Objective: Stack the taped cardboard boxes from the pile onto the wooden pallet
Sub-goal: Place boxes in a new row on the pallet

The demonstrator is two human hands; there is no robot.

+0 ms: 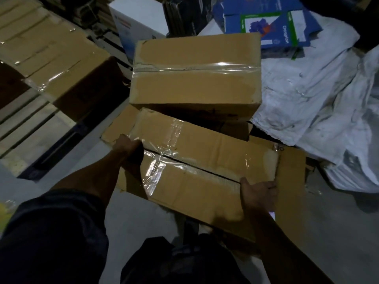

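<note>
A taped cardboard box (196,160) lies tilted in front of me, its clear tape shining along the top seam. My left hand (128,147) grips its left end, fingers curled over the edge. My right hand (257,194) grips its right end near the corner. Behind it a second taped box (194,74) rests on the pile. On the left, several taped boxes (51,58) stand packed together on the wooden pallet (26,128), whose bare slats show at the near side.
Flattened cardboard (291,181) lies under the held box on the grey floor. Crumpled white sacks (320,99) spread out on the right. A blue printed carton (270,25) and a white box (135,19) stand at the back.
</note>
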